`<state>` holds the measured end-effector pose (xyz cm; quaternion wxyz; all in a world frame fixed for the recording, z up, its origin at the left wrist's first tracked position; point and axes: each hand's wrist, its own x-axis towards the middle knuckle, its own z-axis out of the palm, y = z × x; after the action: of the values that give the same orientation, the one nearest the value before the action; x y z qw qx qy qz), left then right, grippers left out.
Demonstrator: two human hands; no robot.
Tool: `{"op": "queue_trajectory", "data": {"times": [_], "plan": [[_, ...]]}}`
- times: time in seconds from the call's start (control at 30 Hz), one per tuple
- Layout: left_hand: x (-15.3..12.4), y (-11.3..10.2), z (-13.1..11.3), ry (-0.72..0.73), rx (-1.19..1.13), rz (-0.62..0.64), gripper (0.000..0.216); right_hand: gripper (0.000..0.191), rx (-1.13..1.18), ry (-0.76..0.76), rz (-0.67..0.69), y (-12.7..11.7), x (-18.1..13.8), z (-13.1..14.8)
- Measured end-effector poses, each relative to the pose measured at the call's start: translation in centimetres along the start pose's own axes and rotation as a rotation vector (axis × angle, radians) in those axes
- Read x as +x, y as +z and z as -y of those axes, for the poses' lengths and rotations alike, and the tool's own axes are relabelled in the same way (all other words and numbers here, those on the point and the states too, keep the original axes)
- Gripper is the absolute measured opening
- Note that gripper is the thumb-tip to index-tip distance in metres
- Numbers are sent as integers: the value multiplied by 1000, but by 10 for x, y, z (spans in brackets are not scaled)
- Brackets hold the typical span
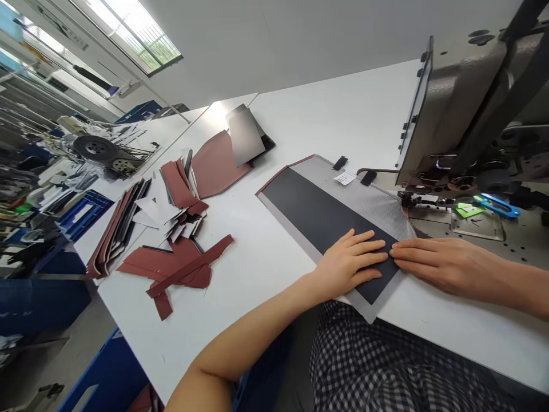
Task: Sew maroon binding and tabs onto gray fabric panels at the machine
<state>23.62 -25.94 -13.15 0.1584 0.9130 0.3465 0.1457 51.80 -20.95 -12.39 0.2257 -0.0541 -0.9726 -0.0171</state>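
Note:
A grey mesh panel [364, 197] with a wide black strip [313, 214] laid on it rests on the white table [343, 114], its far end under the sewing machine [472, 103]. My left hand [349, 263] lies flat on the near end of the black strip, fingers stretched out. My right hand [446, 264] lies flat beside it, fingertips touching the strip's edge and the mesh. Neither hand holds anything.
Reddish-brown and black cut pieces [180, 194] lie in heaps at the left, with loose strips [184, 266] nearer me. Grey sheets [245, 134] lie farther back. Blue-handled snips [497, 205] rest on the machine bed. Blue crates [81, 214] stand left of the table.

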Motion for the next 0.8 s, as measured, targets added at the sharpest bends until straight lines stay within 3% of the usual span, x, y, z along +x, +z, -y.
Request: {"op": "queue_trajectory", "data": {"times": [0.2,0.37,0.43,0.5,0.53,0.67,0.8], "plan": [[1,-3,2,-3,102,10,41,41,-83,-11,79,-8,-14,-16],[8,-3,-17,-81,116,1,37,29,-110,-100,30,-5,-15,-24],[12,2,-27,-138,100,-66,51,25,-78,-65,20,-2,-12,-23],[15,8,-35,-182,108,-141,72,20,-33,31,-3,1,-9,-18],[17,10,-38,-195,126,-166,72,18,-16,103,-22,3,-7,-15],[19,14,-41,-179,249,-148,36,18,-14,394,-66,9,0,1],[20,11,-34,-49,401,-134,33,24,59,669,-71,16,6,13]]}}
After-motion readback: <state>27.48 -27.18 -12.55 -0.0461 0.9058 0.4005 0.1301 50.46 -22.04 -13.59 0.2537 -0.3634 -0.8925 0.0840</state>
